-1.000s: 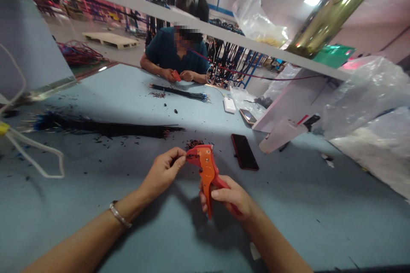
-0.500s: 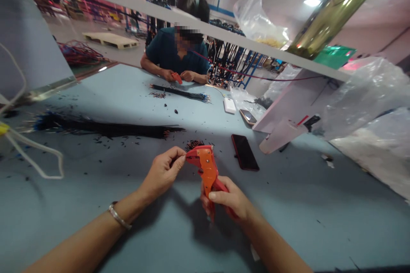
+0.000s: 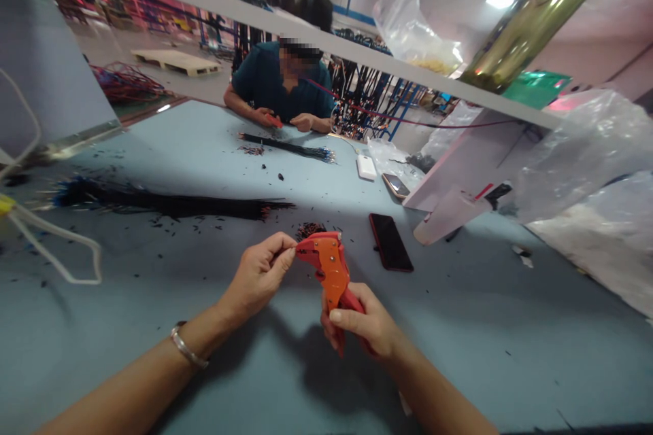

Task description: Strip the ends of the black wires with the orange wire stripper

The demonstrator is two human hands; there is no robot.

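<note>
My right hand (image 3: 363,327) is wrapped round the handles of an orange wire stripper (image 3: 327,266), held upright above the blue table (image 3: 484,326). My left hand (image 3: 261,270) is pinched at the stripper's jaw; what its fingertips hold is too small to make out. A long bundle of dark wires (image 3: 168,204) lies on the table beyond my left hand. A small heap of stripped bits (image 3: 309,228) sits just behind the tool's head.
A dark phone (image 3: 390,242) lies right of the tool. Further back are a white box (image 3: 365,167) and a second phone (image 3: 394,185). A person in a teal shirt (image 3: 278,85) works across the table beside another wire bundle (image 3: 288,147). Plastic bags (image 3: 586,170) fill the right side.
My right hand has squeezed the stripper's handles closer together. My left hand stays pinched at the jaw. The person opposite has shifted their hands slightly.
</note>
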